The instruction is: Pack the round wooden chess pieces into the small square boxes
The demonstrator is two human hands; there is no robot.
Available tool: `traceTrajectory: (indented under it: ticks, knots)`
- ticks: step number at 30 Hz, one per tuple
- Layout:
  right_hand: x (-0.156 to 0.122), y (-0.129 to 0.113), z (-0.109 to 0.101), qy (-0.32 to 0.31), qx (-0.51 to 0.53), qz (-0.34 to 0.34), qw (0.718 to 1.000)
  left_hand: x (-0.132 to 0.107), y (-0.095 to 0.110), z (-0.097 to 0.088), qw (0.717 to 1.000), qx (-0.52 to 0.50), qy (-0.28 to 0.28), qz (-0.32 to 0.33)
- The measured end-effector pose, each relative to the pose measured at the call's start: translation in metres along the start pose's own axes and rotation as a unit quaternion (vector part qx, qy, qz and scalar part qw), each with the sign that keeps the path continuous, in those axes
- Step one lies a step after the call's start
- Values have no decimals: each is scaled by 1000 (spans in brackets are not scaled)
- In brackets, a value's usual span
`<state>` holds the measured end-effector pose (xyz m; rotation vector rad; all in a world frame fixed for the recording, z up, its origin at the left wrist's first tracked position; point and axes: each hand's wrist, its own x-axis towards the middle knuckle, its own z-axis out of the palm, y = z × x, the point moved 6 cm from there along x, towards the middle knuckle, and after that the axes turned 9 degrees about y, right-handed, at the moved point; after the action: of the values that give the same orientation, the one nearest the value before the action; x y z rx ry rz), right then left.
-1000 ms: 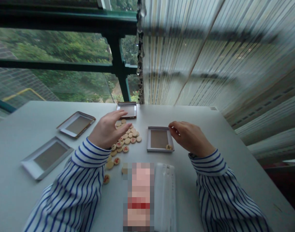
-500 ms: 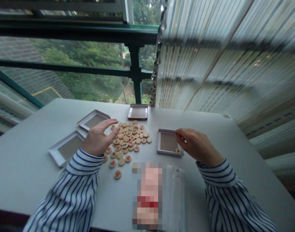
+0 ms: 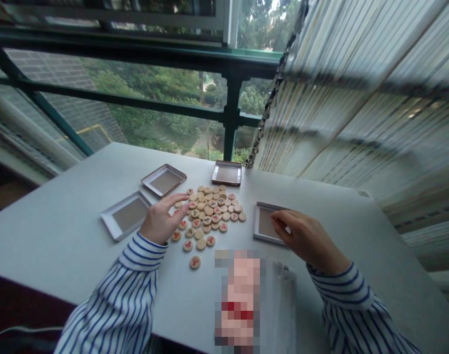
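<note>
Several round wooden game pieces point(image 3: 210, 214) with red or dark marks lie in a loose pile on the grey table point(image 3: 62, 236). My left hand point(image 3: 161, 221) rests at the pile's left edge, fingers stretched out and touching the nearest pieces. My right hand point(image 3: 303, 238) lies over the near right corner of a small square tray point(image 3: 263, 221), its fingers curled together at the tray's edge. What they pinch is hidden.
Three more shallow trays sit around the pile: one at the left point(image 3: 126, 215), one behind it point(image 3: 164, 180), one at the back point(image 3: 227, 172). A clear plastic bag point(image 3: 283, 305) lies near me. Window railing and striped curtain point(image 3: 357, 98) stand behind the table.
The view swung left and up, so everything shifted right. My left hand dropped lower onto the pile's left edge. My right hand now covers the single piece seen in the right tray.
</note>
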<state>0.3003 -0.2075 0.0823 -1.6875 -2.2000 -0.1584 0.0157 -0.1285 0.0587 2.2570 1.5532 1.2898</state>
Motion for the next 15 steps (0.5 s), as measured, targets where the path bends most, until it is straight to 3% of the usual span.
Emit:
traceTrajectory:
  ticks: [8, 15]
  knots:
    - [5, -17, 12, -24, 13, -25, 999, -15, -22, -7, 1000, 5, 8, -26]
    - [21, -45, 21, -27, 29, -68, 997, -30, -27, -4, 999, -29, 30, 2]
